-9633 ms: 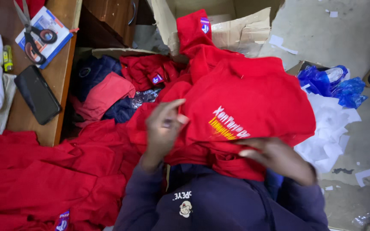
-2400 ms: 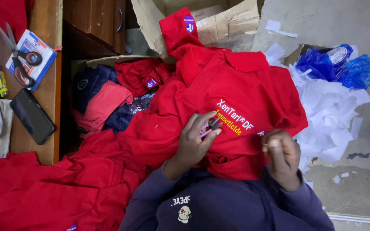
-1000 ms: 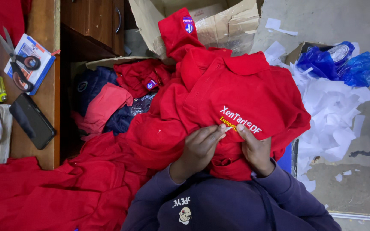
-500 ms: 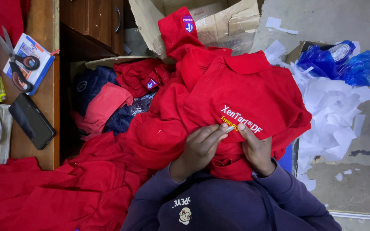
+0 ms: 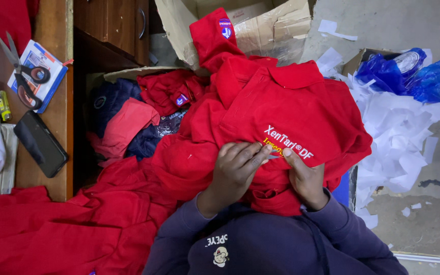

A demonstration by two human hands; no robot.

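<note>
On the person's lap, a red polo shirt (image 5: 276,107) lies bunched; left hand (image 5: 235,170) and right hand (image 5: 304,175) both pinch its fabric beside the embroidered lettering (image 5: 287,144).

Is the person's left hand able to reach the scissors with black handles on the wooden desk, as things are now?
Probably yes. The left hand rests on the red polo shirt; the scissors with black handles lie uncovered on the wooden desk, with only low red cloth between.
</note>
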